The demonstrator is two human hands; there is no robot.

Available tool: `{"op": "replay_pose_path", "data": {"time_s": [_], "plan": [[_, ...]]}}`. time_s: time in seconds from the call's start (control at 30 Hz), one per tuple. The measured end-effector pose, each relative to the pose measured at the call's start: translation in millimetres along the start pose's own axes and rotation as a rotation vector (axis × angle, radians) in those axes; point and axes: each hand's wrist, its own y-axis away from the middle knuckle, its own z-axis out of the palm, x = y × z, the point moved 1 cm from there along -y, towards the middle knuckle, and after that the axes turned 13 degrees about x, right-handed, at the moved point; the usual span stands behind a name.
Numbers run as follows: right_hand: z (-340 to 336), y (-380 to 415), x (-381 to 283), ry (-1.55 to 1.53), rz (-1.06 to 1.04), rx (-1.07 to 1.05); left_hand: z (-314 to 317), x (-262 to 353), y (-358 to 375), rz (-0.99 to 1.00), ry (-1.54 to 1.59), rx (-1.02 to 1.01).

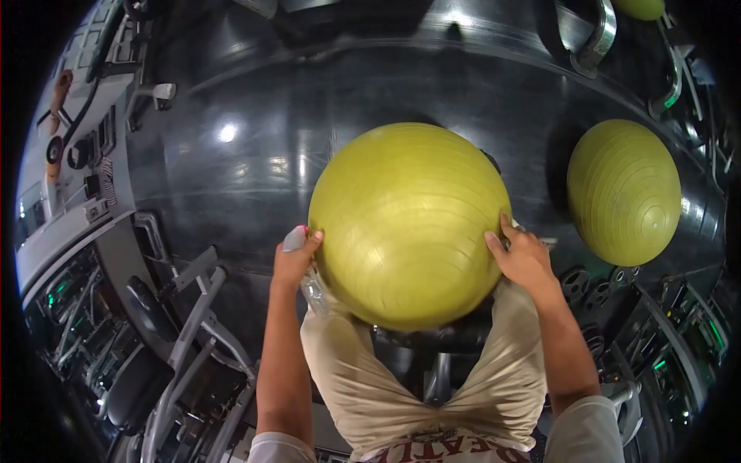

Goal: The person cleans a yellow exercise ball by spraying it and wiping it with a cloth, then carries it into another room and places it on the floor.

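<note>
A large yellow-green exercise ball (409, 224) is in front of me, between my two hands and at my knees. My left hand (293, 262) is closed round a clear plastic bottle (315, 295) with a whitish top and a bit of pink, perhaps a spray bottle. Its thumb touches the ball's left side. My right hand (526, 256) presses against the right side of the ball, thumb and forefinger on the surface and the other fingers hidden. Something pale shows behind that hand, too covered to name.
A second yellow-green exercise ball (625, 193) rests on the dark floor (231, 170) at right. Weight plates (575, 284) lie near it. Metal-framed gym equipment (189, 309) stands at left, and a curved metal leg (598, 38) at upper right.
</note>
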Motion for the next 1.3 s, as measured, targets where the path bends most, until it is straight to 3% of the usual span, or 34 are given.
{"op": "replay_pose_path", "data": {"time_s": [0.1, 0.23, 0.33, 0.43, 0.57, 0.7, 0.83, 1.03, 1.13, 1.2, 1.27, 1.3], "plan": [[7.7, 5.7, -12.9, -0.046, 0.043, 0.06, 2.7, -4.8, 4.4, -0.003, -0.022, 0.037], [10.8, 14.0, -10.5, -0.16, 0.02, 0.213, -14.6, 19.8, 23.1, 0.137, -0.027, 0.088], [-4.6, 13.3, 1.9, -0.428, 0.052, 0.254, -32.3, 54.9, 67.6, 0.156, 0.05, 0.064], [-31.2, 18.1, 17.8, -1.052, 0.293, -0.013, -42.7, 62.7, 115.9, 0.19, 0.182, -0.033], [-62.5, 40.6, 22.1, -1.636, 0.341, -0.052, -43.9, 77.5, 185.0, 0.161, 0.2, -0.153], [-69.5, 50.9, 26.2, -1.883, 0.429, -0.066, -34.7, 75.5, 217.7, 0.17, 0.139, -0.139], [-70.7, 61.4, 22.2, -2.041, 0.213, -0.153, -23.4, 58.4, 226.8, 0.309, 0.05, -0.12], [-67.2, 41.2, 12.9, -1.874, 0.138, -0.078, -31.6, 55.0, 228.8, 0.356, 0.123, -0.186], [-71.2, -3.2, -39.8, -0.944, 0.021, 0.098, -48.8, 55.8, 230.3, 0.328, 0.238, -0.252], [-42.5, -39.0, -69.3, -0.645, -0.337, 0.384, -58.5, 52.2, 227.7, 0.303, 0.292, -0.283], [-17.9, -59.3, -104.9, -0.454, -0.407, 0.418, -68.8, 35.2, 220.7, 0.294, 0.303, -0.305], [-6.5, -52.9, -127.7, -0.368, -0.304, 0.365, -71.9, 26.9, 217.3, 0.272, 0.304, -0.296]]}}
